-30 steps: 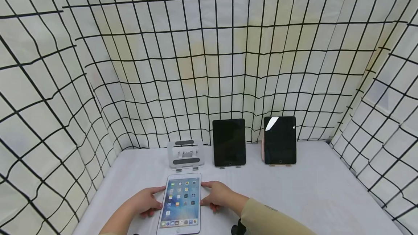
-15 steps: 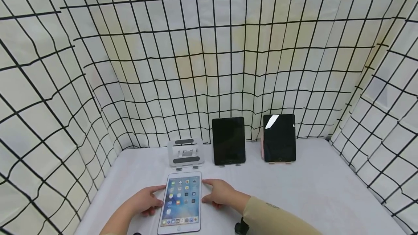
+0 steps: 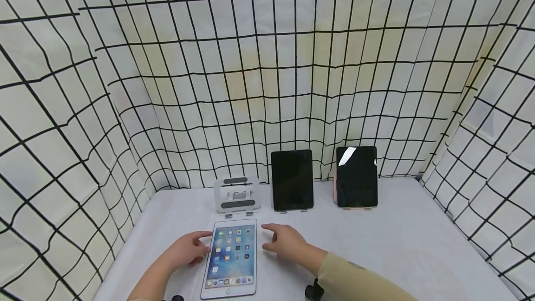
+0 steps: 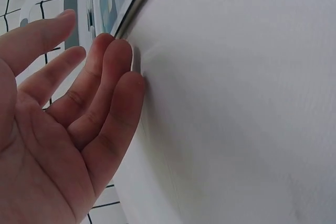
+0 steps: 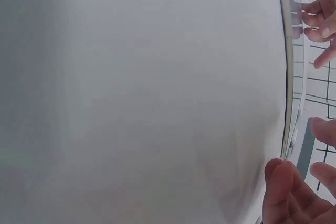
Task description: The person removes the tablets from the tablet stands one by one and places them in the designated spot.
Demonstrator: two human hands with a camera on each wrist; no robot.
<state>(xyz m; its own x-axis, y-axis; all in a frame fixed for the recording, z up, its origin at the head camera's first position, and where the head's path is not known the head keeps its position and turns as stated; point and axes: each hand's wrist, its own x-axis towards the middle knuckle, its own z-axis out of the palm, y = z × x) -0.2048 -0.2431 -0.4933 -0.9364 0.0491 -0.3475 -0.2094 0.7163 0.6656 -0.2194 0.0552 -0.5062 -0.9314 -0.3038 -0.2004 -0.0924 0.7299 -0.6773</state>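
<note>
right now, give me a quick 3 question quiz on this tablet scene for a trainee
1. True or false: the lit tablet lies flat on the table.
2. How many dark-screened tablets stand at the back?
3. Which stand holds nothing: A the silver stand, B the middle one, C the pink one?

Key
1. True; the left hand and right hand flank it.
2. Two: the black tablet and the pink-edged tablet.
3. A.

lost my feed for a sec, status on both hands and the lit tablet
Left hand open, fingers at the white lit-screen tablet's left edge. Right hand open, just off its right edge. Tablet flat on white table. Empty silver stand behind it.
</note>
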